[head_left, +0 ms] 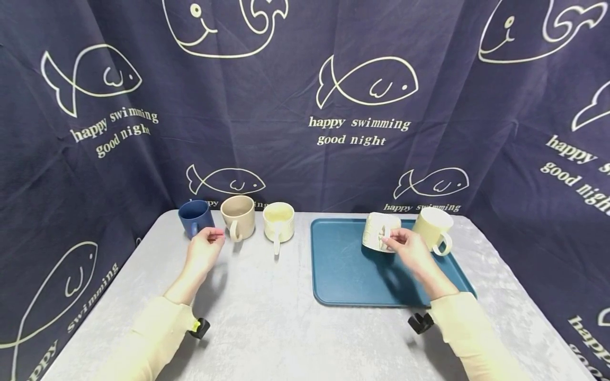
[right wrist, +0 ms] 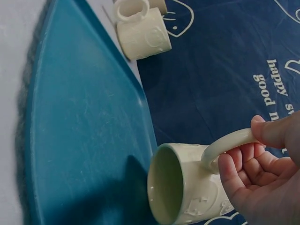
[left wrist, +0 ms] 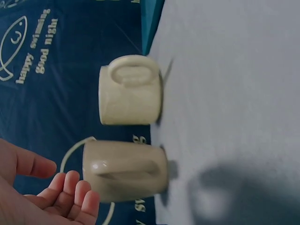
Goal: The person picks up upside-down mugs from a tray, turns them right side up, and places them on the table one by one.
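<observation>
My right hand (head_left: 411, 247) pinches the handle of a cream mug with raised decoration (head_left: 376, 231) over the back of the blue tray (head_left: 340, 270). In the right wrist view this mug (right wrist: 194, 185) is turned over, its mouth facing the tray. Thumb and fingers (right wrist: 255, 159) meet on the handle. My left hand (head_left: 204, 250) holds nothing; its fingers are loosely bent, as the left wrist view shows. It hovers in front of a dark blue mug (head_left: 195, 213) and a beige mug (head_left: 239, 214), overlapping the blue mug's handle in the head view.
A pale yellow mug (head_left: 278, 221) stands upright right of the beige one, handle toward me. Another cream mug (head_left: 432, 226) stands upright at the tray's back right, close beside the held mug. A dark blue curtain (head_left: 295, 106) with fish drawings hangs behind the grey table (head_left: 267, 317).
</observation>
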`<action>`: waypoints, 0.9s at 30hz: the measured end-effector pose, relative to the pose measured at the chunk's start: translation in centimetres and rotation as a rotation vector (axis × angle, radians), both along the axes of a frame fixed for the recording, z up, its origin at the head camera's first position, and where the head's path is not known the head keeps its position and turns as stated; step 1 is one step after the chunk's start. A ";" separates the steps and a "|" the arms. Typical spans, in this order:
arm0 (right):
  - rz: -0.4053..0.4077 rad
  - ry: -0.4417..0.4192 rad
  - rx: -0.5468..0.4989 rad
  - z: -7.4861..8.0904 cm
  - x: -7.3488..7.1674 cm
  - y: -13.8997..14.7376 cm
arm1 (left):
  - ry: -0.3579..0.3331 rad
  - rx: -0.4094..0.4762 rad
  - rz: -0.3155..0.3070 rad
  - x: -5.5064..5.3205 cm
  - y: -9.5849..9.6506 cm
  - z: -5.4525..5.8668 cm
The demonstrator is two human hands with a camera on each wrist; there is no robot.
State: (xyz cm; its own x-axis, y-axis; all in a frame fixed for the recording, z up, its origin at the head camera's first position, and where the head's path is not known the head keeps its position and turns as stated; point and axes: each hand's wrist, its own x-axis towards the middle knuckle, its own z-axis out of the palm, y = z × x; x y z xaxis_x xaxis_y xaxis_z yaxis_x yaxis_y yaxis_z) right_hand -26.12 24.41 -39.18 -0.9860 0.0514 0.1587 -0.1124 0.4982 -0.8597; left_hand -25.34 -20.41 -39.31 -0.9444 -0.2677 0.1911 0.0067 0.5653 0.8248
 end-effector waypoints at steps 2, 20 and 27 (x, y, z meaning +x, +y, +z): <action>0.016 -0.014 -0.039 0.3 0.1 -0.1 | 0.006 -0.014 -0.029 0.1 0.4 0.3; 0.136 -0.086 -0.153 3.1 1.5 -0.4 | 0.130 -0.039 -0.150 1.6 4.0 3.2; 0.188 -0.107 -0.166 4.8 2.3 -0.9 | 0.163 -0.026 -0.205 1.8 4.9 4.8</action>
State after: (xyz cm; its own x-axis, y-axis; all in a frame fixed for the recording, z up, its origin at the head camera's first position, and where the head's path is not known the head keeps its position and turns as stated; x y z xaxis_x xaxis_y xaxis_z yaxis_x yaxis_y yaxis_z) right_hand -23.79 23.50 -34.40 -0.9914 -0.1176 0.0574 -0.0934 0.3287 -0.9398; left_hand -23.50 -15.54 -34.51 -0.9347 -0.0673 0.3491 0.2544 0.5595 0.7889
